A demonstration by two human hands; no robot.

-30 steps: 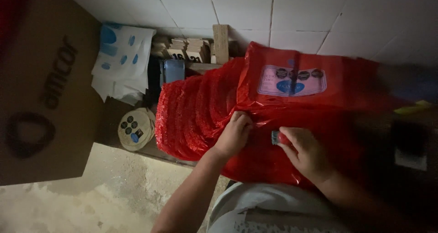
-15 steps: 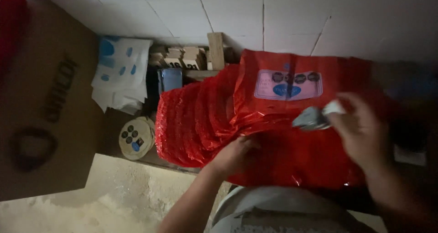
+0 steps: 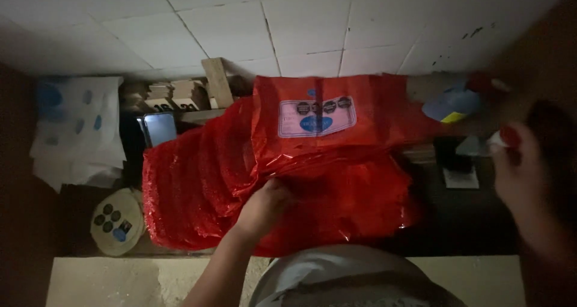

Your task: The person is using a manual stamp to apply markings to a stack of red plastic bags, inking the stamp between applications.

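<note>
Head | left hand (image 3: pixel 264 206) fingers pinch red bags (image 3: pixel 282 181), oval-blue label (image 3: pixel 317 117) | right hand (image 3: pixel 520 169) grip unclear

Looks like a small packing or storage corner of a shop or workshop, pretty dim. There's a big stack of red plastic bags (image 3: pixel 288 181) with printed labels piled on a dark work table (image 3: pixel 469 223), white printed bags (image 3: pixel 75 133) stacked at the far left, some wooden blocks (image 3: pixel 186 94) at the back, and a white tiled wall (image 3: pixel 252 24) behind it all.
</note>
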